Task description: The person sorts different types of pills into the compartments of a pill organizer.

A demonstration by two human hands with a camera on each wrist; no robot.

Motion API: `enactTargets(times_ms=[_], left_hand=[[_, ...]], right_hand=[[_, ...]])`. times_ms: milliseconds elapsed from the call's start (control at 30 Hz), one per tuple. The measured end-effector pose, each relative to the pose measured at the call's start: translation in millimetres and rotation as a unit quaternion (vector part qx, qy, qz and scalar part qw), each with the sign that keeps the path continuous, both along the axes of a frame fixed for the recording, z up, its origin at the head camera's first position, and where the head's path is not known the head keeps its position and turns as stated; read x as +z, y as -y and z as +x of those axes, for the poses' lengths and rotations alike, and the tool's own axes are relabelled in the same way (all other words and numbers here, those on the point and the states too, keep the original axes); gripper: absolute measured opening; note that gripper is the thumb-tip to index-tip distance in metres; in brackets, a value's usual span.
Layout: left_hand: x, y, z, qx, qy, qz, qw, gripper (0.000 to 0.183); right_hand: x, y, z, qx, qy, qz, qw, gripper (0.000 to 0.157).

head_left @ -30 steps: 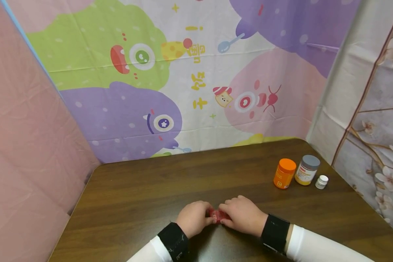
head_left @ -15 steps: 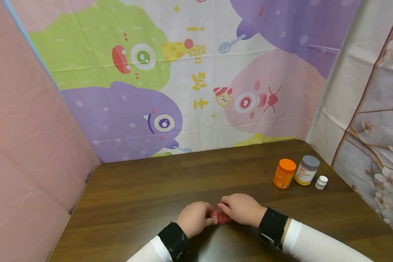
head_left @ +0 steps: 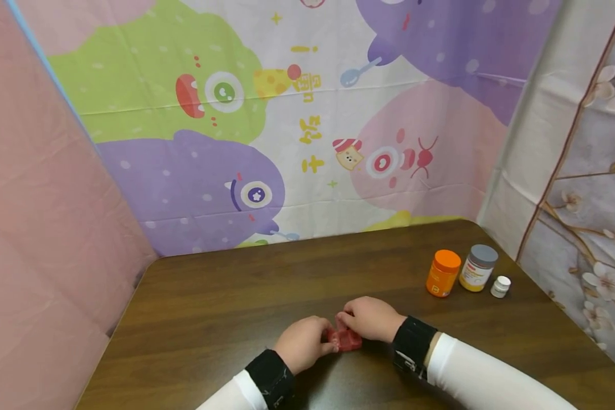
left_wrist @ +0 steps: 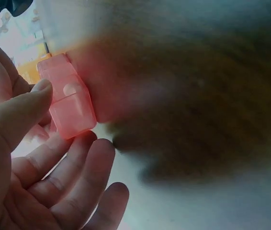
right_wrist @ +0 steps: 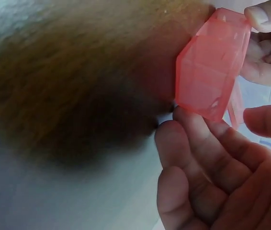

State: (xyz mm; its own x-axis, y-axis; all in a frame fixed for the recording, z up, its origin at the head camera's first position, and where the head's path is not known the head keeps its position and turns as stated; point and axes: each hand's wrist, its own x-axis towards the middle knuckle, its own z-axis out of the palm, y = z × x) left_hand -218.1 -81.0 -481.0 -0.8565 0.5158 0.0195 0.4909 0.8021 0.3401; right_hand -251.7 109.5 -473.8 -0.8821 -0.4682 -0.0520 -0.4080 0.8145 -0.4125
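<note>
A small translucent red pill box with compartments lies between both hands, low over the wooden table. My left hand holds its left end, with the thumb on the near side; in the left wrist view that thumb presses the box's wall. At the far edge, my right hand has thumb and fingers at the raised lid. The right wrist view shows the box's underside, its end against the right fingers, and a thin lid edge between them and the thumb.
At the back right of the table stand an orange jar, a jar with a grey lid and a small white bottle. A printed cartoon curtain hangs behind the table's far edge.
My right hand has moved up and slightly left, away from the box's near side, and the lid has swung up with it, baring the compartments. The left hand has stayed in place.
</note>
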Motion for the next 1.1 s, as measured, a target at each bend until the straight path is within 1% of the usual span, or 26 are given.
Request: enactTargets(times_ms=[267, 333, 467, 567, 633, 700, 767, 800, 867, 933, 967, 1033, 1100], left_hand=[[-4.0, -2.0, 0.1, -0.009, -0.011, 0.008, 0.9999, 0.024], [-3.3, -0.9, 1.6, -0.003, -0.009, 0.009, 0.9999, 0.03], [2.0, 5.7, 9.4, 0.023, -0.006, 0.01, 0.9997, 0.045], [8.7, 14.8, 20.2, 0.051, -0.012, 0.008, 0.9986, 0.053], [13.0, 22.3, 28.9, 0.071, -0.023, 0.004, 0.9972, 0.059], [16.1, 30.0, 38.2, 0.095, -0.035, -0.002, 0.9949, 0.067], [17.2, 38.8, 48.2, 0.115, -0.046, -0.014, 0.9923, 0.076], [17.3, 42.8, 52.5, 0.121, -0.051, -0.017, 0.9912, 0.079], [16.7, 49.8, 59.6, 0.129, -0.05, -0.025, 0.9901, 0.085], [15.8, 55.4, 65.1, 0.133, -0.045, -0.03, 0.9897, 0.088], [15.3, 57.9, 67.4, 0.136, -0.043, -0.031, 0.9894, 0.089], [14.6, 62.4, 71.6, 0.143, -0.041, -0.034, 0.9882, 0.089], [14.2, 65.9, 75.3, 0.15, -0.042, -0.038, 0.987, 0.088]], right_hand=[[-2.5, -10.3, 1.4, -0.009, 0.016, -0.008, 1.0, 0.026], [-2.9, -12.8, 2.7, -0.009, 0.017, -0.007, 1.0, 0.025], [-0.9, -19.9, 8.1, -0.009, 0.011, -0.015, 1.0, 0.034], [6.2, -30.9, 15.7, -0.006, -0.01, -0.035, 0.999, 0.042], [14.4, -42.5, 21.9, -0.009, -0.035, -0.054, 0.998, 0.041], [23.0, -58.9, 26.8, -0.016, -0.074, -0.07, 0.995, 0.037], [31.5, -78.2, 30.5, -0.03, -0.122, -0.087, 0.988, 0.029], [34.5, -90.1, 30.2, -0.037, -0.151, -0.094, 0.983, 0.025], [40.4, -116.7, 26.7, -0.058, -0.215, -0.1, 0.97, 0.02], [46.1, -145.8, 19.2, -0.09, -0.272, -0.1, 0.953, 0.018], [48.5, -160.7, 14.6, -0.108, -0.292, -0.099, 0.945, 0.017], [52.3, -188.9, 5.0, -0.145, -0.315, -0.097, 0.933, 0.018], [52.8, -214.3, -3.5, -0.175, -0.31, -0.092, 0.93, 0.021]])
